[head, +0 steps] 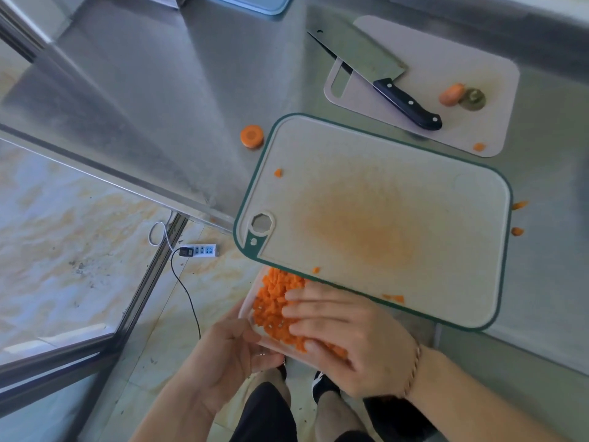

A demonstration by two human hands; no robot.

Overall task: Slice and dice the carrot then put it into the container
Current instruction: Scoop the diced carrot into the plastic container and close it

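container [247, 309]: full of diced carrot [274, 303] | left hand [223, 352]: fingers curled, gripping container | right hand [344, 333]: fingers flat on dice

The diced carrot [274, 301] is bright orange in a clear container [247, 309]. The near cutting board [376, 218] is off-white with a dark green rim and an orange stain in the middle. The far cutting board [446, 59] is pale pinkish-grey. The cleaver [369, 59] has a grey blade and a black handle with 3 silver rivets. The bench [159, 90] is brushed silver steel. The floor [63, 218] is cream marbled with tan.
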